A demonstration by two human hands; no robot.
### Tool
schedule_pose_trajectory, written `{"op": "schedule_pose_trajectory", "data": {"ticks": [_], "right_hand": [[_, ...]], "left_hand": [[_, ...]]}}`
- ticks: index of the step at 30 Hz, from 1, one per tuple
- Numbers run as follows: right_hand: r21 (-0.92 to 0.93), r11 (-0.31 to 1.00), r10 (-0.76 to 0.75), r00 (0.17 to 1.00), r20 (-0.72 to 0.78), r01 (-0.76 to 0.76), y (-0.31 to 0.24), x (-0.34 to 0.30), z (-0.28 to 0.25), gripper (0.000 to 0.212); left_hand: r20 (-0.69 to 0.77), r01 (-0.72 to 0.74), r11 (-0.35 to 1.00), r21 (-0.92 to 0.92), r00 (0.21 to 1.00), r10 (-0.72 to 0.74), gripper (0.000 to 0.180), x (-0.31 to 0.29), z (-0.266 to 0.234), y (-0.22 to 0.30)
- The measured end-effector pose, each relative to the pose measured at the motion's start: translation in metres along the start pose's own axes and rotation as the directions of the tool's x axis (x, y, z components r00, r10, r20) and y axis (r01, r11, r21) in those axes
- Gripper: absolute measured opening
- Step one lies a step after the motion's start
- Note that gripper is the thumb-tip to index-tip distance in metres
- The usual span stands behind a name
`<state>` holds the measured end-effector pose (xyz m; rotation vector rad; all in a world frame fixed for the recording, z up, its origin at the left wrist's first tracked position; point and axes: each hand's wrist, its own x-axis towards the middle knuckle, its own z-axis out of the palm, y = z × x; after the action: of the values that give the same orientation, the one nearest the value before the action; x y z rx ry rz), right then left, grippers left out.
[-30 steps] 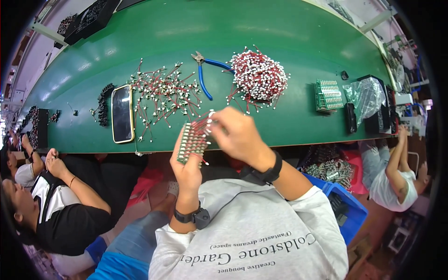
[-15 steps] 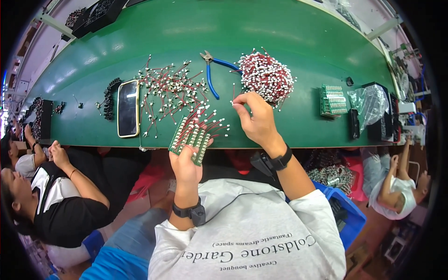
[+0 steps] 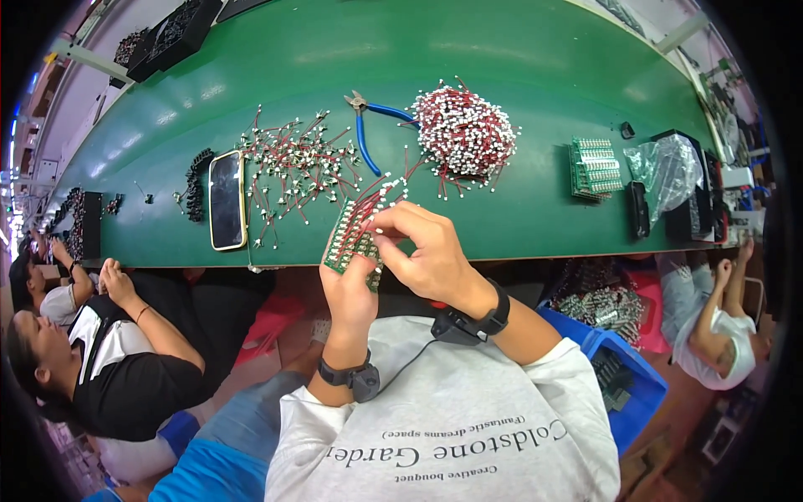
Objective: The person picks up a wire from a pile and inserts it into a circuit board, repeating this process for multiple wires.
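My left hand (image 3: 351,289) is closed around a green circuit board panel (image 3: 341,241) at the table's near edge, its thumb lying over the front. Rows of small connectors cover the panel, and several red wires with white plugs rise from it. Over the panel's right side, my right hand (image 3: 422,251) pinches a short red wire lead (image 3: 405,171) with thumb and forefinger at the connectors. The pinched end is partly hidden by the fingers. Beyond the hands lies a large heap of red wire leads with white plugs (image 3: 464,134).
Blue-handled cutters (image 3: 361,134) lie left of the heap. Scattered wired connectors (image 3: 301,159) and a phone (image 3: 227,201) are farther left. Stacked green boards (image 3: 595,167) and a clear plastic bag (image 3: 669,171) sit at right. A blue bin (image 3: 627,410) stands below the table; co-workers sit on both sides.
My right hand has come left and nearer from beside the heap to the panel, bringing a wire lead. My left hand has shifted slightly right with the panel.
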<state>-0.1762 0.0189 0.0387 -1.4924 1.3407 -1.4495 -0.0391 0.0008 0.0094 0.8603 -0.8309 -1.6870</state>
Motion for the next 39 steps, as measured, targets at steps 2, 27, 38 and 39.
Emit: {"op": "schedule_pose_trajectory", "data": {"ticks": [2, 27, 38, 39], "right_hand": [[-0.006, 1.0, -0.005, 0.999, -0.043, 0.005, 0.004, 0.0, 0.003, 0.018], [-0.26, 0.949, -0.183, 0.983, -0.002, 0.176, 0.008, 0.004, 0.011, 0.033], [-0.325, 0.946, -0.071, 0.982, -0.174, 0.011, 0.022, 0.038, -0.007, 0.04], [-0.499, 0.865, -0.179, 0.958, -0.223, 0.045, 0.042, 0.047, -0.015, 0.033]], "left_hand": [[0.007, 0.004, 1.0, 0.028, 1.0, -0.004, 0.043, -0.003, 0.004, 0.0], [0.197, -0.031, 0.976, 0.213, 0.98, -0.012, 0.06, -0.01, -0.012, -0.001], [-0.037, -0.026, 0.999, 0.035, 0.999, 0.027, 0.067, 0.004, -0.033, 0.006], [-0.096, -0.05, 0.999, -0.004, 0.994, 0.05, 0.063, 0.006, -0.031, 0.011]]}}
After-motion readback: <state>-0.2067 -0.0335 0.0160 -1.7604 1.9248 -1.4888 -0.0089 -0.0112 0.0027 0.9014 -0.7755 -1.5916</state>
